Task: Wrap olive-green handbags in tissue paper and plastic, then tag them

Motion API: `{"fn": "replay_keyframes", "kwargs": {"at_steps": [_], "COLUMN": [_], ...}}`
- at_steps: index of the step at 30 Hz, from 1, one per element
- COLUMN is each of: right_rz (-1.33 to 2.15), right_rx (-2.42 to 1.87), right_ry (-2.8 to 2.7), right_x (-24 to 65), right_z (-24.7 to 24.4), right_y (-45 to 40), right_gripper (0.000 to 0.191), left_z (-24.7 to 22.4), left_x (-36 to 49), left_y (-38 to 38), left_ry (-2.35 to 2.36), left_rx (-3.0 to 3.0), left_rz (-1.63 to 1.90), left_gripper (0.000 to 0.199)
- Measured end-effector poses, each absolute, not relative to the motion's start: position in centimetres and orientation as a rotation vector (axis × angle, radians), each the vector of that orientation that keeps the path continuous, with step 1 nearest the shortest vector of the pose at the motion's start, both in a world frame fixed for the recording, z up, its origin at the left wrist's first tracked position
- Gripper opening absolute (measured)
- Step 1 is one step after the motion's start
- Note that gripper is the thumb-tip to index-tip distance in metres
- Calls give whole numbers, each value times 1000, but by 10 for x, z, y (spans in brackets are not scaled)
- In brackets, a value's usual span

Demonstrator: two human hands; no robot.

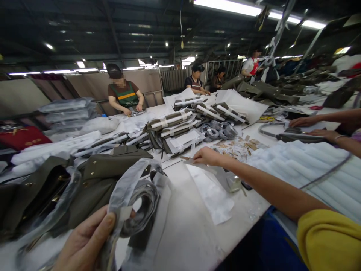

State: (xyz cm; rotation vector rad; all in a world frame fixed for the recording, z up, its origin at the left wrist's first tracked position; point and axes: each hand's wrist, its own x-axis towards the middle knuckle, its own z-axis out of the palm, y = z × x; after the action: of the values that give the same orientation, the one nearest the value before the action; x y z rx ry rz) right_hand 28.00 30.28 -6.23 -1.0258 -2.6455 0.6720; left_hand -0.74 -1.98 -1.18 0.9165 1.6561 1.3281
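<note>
In the lower left, my left hand [87, 237] pinches a plastic-wrapped strap [120, 199] between thumb and fingers. A coiled grey strap [142, 207] in wrapping rests close beside that grip. Dark olive bags [97, 175] with gold-coloured studs lie left of it. My right hand [207, 156] stretches out from a yellow sleeve across the table, its fingers drawn together at a thin flat piece that I cannot make out clearly. Below it a white sheet [211, 195] lies on the table. Just beyond the fingers is a stack of folded olive bags [172, 130] with white-wrapped handles.
Small tan tags [239, 146] lie scattered behind my right forearm. White padding [307, 169] covers the table's right side, and a co-worker's hands [316, 128] work beyond it. Another person [124, 92] in a green apron stands across the table. Wrapped packages [70, 113] are stacked far left.
</note>
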Motion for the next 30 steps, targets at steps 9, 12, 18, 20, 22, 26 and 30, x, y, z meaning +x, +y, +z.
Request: {"fn": "replay_keyframes", "kwargs": {"at_steps": [9,12,18,20,22,26,30], "right_rz": [277,256,274,260,264,271,256], "right_rx": [-1230,-1172,-1123,-1135,-1118,-1129,-1193], "right_ry": [-2716,-2752,-2751,-2752,-2787,-2820,-2786], "right_x": [264,265,279,286,290,290,288], "right_z": [-124,-145,-164,-162,-159,-157,-155], "right_y": [241,215,195,201,206,207,203], "right_gripper": [28,27,34,34,33,22,29], "left_z": [-2,-1,-5,-6,-7,-6,0], "left_x": [6,8,6,6,6,7,4], "left_y": [-11,-11,-11,-11,-10,-9,-11], "left_ry": [1437,1423,1402,1385,1364,1368,1413], "left_rx": [934,955,1005,1014,1005,1025,1099], "left_rz": [1395,1424,1439,1440,1441,1437,1423], "left_gripper": [42,40,36,35,34,34,36]}}
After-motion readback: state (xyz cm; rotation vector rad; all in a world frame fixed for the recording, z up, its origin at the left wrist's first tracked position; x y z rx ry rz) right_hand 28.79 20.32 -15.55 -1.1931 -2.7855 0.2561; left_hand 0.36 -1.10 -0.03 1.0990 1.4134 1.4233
